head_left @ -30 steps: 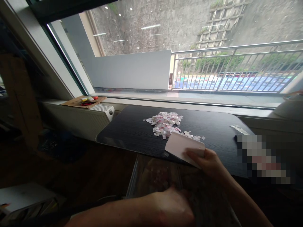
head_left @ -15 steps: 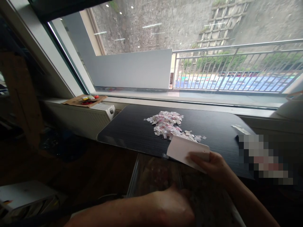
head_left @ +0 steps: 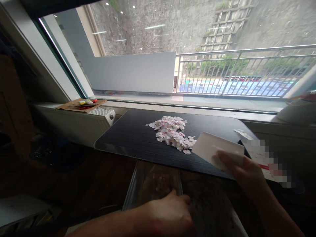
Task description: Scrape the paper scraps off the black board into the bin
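Observation:
My right hand (head_left: pixel 247 171) grips a white, flat, rounded-corner card (head_left: pixel 217 146), thumb on top, over the right part of the black table. The card's left edge is at the right end of a pile of small white and pinkish paper scraps (head_left: pixel 172 130). Lower down, my left hand (head_left: pixel 172 210) is curled at the near right rim of a clear plastic bin (head_left: pixel 130 187), below the table's front edge. Its fingertips are partly hidden in shadow. Some pale reddish bits (head_left: pixel 163 184) show dimly inside the bin.
The black table (head_left: pixel 128 135) stands against the window sill. To its left is a white radiator (head_left: pixel 98 123) with cardboard and colourful small items (head_left: pixel 86 103) on top. A partly blurred-out box (head_left: pixel 264 161) and a clear wrapper (head_left: pixel 243 133) lie at the table's right end.
My right hand has moved the card rightward, away from the scraps' front edge. The straggling scraps on the right now sit closer to the pile. My left hand stays by the bin; the view shifted slightly.

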A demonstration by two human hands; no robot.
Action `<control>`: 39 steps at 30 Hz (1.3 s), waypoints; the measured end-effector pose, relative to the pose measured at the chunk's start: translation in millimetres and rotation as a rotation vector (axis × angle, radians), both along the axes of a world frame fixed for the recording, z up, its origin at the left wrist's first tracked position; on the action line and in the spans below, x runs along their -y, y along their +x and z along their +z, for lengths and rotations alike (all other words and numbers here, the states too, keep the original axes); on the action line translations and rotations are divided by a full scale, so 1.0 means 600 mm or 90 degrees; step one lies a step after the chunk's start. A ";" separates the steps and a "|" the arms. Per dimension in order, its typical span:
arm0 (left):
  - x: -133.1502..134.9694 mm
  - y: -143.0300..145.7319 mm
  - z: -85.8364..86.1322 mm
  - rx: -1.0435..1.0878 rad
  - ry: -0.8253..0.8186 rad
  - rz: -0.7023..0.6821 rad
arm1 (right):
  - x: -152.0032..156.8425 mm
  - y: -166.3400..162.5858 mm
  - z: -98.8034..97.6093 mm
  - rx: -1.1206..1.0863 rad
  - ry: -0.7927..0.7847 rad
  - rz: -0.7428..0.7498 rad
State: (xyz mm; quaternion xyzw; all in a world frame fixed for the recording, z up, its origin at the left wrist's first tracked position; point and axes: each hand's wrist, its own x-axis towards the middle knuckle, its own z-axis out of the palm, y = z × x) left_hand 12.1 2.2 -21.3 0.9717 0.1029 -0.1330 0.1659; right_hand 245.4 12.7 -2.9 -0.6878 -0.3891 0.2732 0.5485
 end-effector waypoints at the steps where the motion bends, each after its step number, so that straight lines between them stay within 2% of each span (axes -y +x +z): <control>1: 0.000 -0.004 0.000 0.003 -0.001 0.003 | 0.001 0.003 0.001 0.020 -0.002 -0.017; 8: 0.000 -0.014 0.000 0.026 -0.004 0.014 | 0.010 -0.006 -0.003 0.052 0.001 0.028; 13: 0.000 -0.015 0.002 0.020 -0.005 0.017 | 0.022 -0.004 0.004 0.077 0.014 0.001; 17: 0.000 -0.016 0.003 0.008 -0.014 0.017 | 0.024 -0.007 0.009 0.062 0.007 0.018; 24: 0.006 -0.019 0.003 0.012 -0.026 0.052 | 0.033 0.008 0.014 0.129 -0.002 -0.019; 32: 0.004 -0.015 0.011 -0.006 -0.030 0.056 | 0.043 0.013 0.010 0.127 -0.005 -0.027; 39: 0.003 -0.014 0.006 -0.023 -0.017 0.035 | 0.018 -0.013 0.006 0.199 0.017 0.037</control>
